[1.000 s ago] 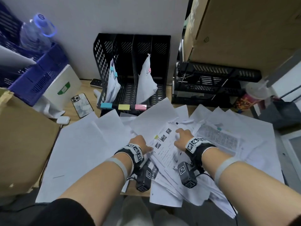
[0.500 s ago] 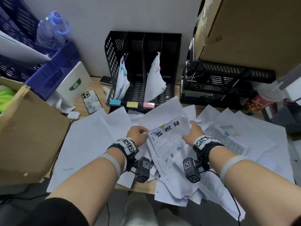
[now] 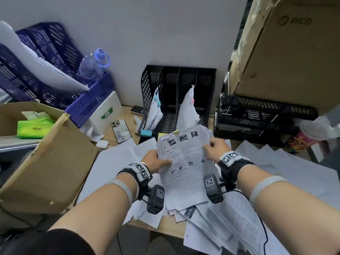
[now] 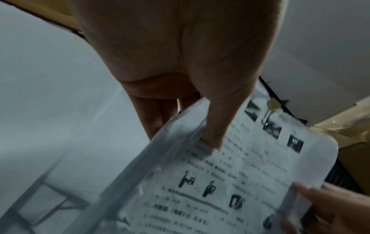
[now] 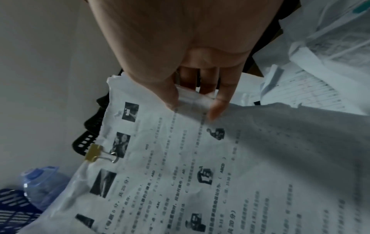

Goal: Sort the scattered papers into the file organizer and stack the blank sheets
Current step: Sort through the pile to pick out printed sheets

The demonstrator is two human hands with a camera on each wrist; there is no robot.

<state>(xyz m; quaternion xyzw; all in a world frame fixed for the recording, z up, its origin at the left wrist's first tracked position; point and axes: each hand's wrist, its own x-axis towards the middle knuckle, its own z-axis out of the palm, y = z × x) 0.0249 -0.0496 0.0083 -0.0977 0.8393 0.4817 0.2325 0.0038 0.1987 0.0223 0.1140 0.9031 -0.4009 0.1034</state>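
Observation:
I hold a printed paper bundle [image 3: 185, 166] with a yellow binder clip [image 3: 176, 132] at its top edge, lifted off the desk. My left hand [image 3: 156, 161] pinches its left edge, thumb on the page [image 4: 212, 139]. My right hand [image 3: 217, 146] pinches the right edge between thumb and fingers [image 5: 192, 98]. The clip [image 5: 94, 152] and the printed sheet [image 5: 200, 174] show close up in the right wrist view. The black file organizer [image 3: 176, 100] stands behind the bundle, with clipped papers in its left [image 3: 153, 111] and right [image 3: 188, 109] slots. Blank sheets [image 3: 114, 161] cover the desk.
A brown cardboard box [image 3: 42, 159] stands at the left, blue crates [image 3: 55, 85] with a water bottle [image 3: 92, 65] behind it. A phone [image 3: 121, 130] and earbud case [image 3: 102, 144] lie near the organizer. Black trays [image 3: 261, 115] under a large carton [image 3: 287, 52] fill the right.
Both hands have lifted the yellow-clipped bundle off the pile and raised it toward the organizer. The head view has tilted up and shifted right.

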